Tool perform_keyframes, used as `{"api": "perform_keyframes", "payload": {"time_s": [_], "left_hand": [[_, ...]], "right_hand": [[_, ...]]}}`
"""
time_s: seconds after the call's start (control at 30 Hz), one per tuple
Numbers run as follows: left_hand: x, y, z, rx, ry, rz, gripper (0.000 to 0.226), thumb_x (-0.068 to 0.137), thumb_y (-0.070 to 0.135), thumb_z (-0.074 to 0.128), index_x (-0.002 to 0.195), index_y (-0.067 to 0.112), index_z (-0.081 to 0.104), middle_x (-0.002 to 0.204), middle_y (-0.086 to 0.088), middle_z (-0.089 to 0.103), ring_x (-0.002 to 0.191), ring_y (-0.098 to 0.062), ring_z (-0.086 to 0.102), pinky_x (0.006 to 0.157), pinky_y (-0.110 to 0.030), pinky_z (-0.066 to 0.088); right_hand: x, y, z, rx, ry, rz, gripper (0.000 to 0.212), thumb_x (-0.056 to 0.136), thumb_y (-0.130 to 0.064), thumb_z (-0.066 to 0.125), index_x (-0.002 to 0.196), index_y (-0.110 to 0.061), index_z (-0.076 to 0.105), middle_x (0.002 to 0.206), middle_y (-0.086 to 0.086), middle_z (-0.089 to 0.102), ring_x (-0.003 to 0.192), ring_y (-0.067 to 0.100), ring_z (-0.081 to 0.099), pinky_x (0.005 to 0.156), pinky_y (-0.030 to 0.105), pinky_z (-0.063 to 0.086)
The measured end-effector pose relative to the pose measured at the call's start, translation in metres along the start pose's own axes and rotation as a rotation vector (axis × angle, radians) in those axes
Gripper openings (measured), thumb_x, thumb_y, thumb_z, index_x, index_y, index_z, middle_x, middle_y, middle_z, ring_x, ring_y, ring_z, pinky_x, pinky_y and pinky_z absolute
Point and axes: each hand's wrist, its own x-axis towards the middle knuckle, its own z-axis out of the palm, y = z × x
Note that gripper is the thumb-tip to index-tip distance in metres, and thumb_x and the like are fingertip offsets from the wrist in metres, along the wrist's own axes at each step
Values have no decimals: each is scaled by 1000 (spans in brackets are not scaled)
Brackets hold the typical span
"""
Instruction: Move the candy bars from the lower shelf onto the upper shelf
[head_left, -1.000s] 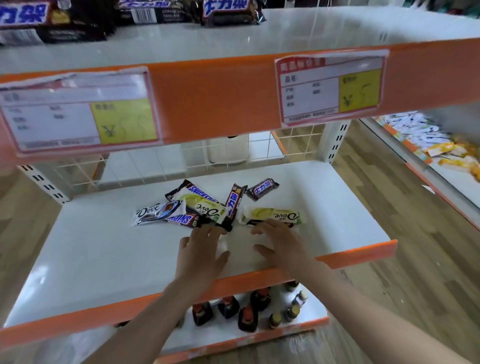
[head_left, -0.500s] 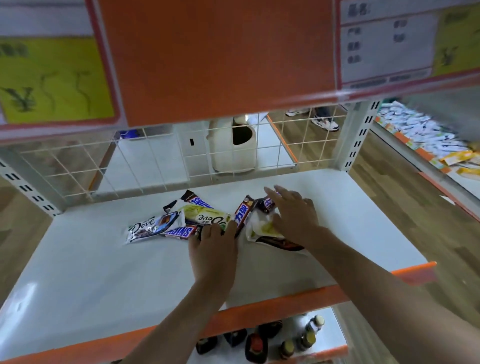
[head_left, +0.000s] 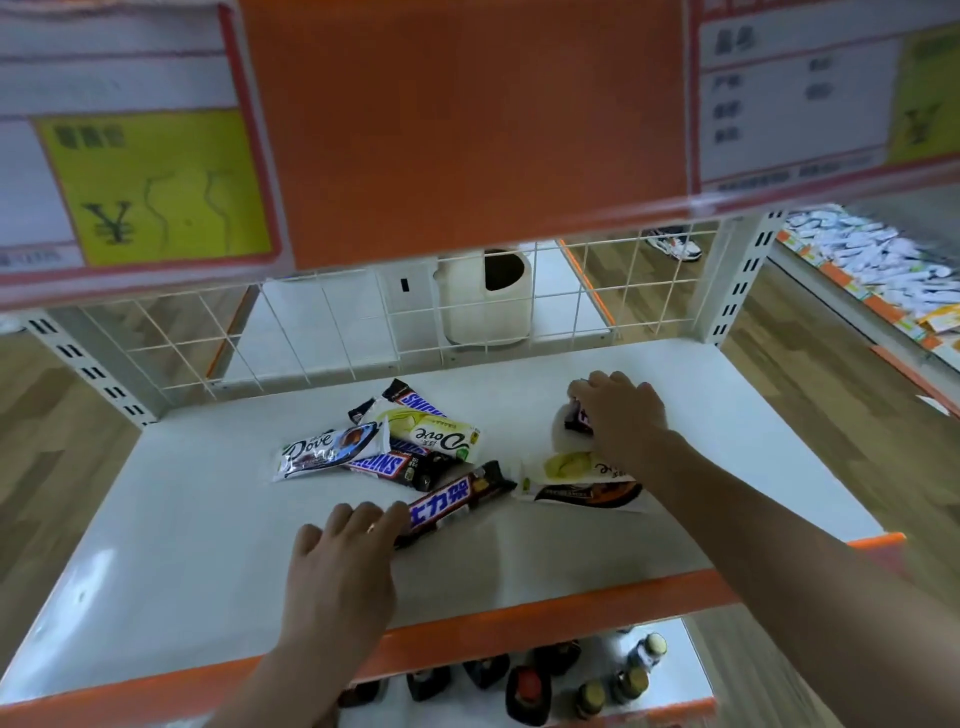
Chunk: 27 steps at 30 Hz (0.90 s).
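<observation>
Several candy bars lie on the white lower shelf (head_left: 208, 545). A white Dove bar (head_left: 327, 449), a green Dove bar (head_left: 428, 428) and Snickers bars (head_left: 395, 465) form a pile at the middle. My left hand (head_left: 345, 551) touches the near end of a dark Snickers bar (head_left: 452, 501) with its fingertips. My right hand (head_left: 621, 410) curls over a small dark bar (head_left: 577, 418) further back. Two more wrappers, a green Dove (head_left: 574, 465) on a dark one (head_left: 587, 491), lie under my right wrist. The upper shelf's orange front edge (head_left: 467, 104) fills the top.
A wire grid (head_left: 363, 322) closes the shelf's back, with a white bin (head_left: 485, 299) behind it. Slotted uprights stand at both back corners. Bottles (head_left: 524, 691) fill the shelf below. Another shelf with packets (head_left: 872, 260) runs at the right, and a person's shoe (head_left: 675, 244) shows beyond.
My right hand has moved back and to the right onto the small dark bar. My left hand has pulled toward the front edge, and the dark Snickers bar now lies apart from the pile.
</observation>
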Motion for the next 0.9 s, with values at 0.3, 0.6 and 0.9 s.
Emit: {"api": "perform_keyframes", "payload": {"time_s": [0.3, 0.6, 0.9], "left_hand": [[1, 13, 1, -61, 74, -36, 37, 54, 28, 84, 72, 20, 53, 71, 5, 57, 71, -23, 58, 58, -34, 42], [6, 14, 4, -116, 98, -77, 34, 55, 22, 87, 70, 20, 56, 66, 6, 57, 68, -24, 58, 59, -35, 41], [8, -11, 0, -181, -17, -70, 32, 69, 41, 76, 95, 25, 65, 85, 7, 65, 89, -24, 58, 73, -39, 36]], "right_hand": [[-20, -9, 4, -86, 1, 16, 42, 83, -13, 63, 120, -18, 46, 121, 0, 48, 118, 20, 44, 94, 38, 34], [-38, -40, 7, 72, 20, -131, 37, 83, -14, 67, 115, -21, 50, 114, -1, 51, 110, 20, 48, 88, 34, 37], [-40, -65, -6, 109, -103, -291, 38, 86, -18, 63, 121, -28, 52, 119, -3, 50, 115, 20, 45, 89, 35, 36]]}}
